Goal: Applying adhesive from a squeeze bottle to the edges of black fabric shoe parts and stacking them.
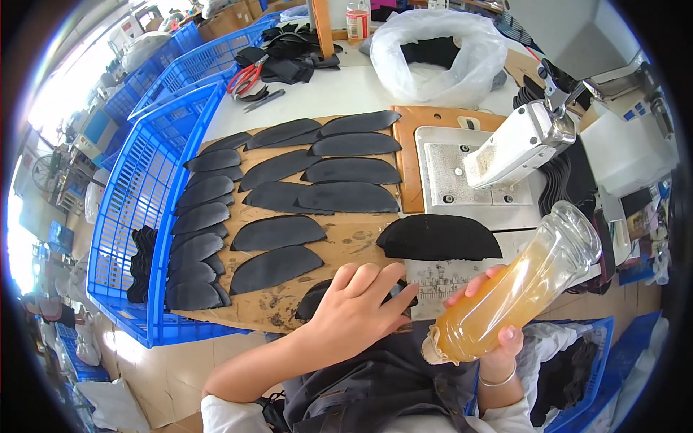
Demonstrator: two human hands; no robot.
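A clear bottle (498, 292) of cloudy amber liquid is tilted in my right hand (503, 350), whose fingers wrap round it. Its crusted narrow end points down to the left, and the wide clear base is up to the right. My left hand (361, 307) is closed, fingers curled, over a black half-moon piece (312, 301) at the near edge of the brown board (346, 249). Part of that piece shows between thumb and forefinger; the rest is hidden. Just beyond lies a stack of black half-moon pieces (440, 238). Several more pieces (278, 232) lie in rows on the board.
A white machine arm (520, 144) stands over a metal plate at the right. Blue baskets (155, 209) line the left side. Behind are red-handled scissors (247, 78), a plastic bag (440, 83) with black material and a jar (357, 22). Another blue basket (603, 346) stands lower right.
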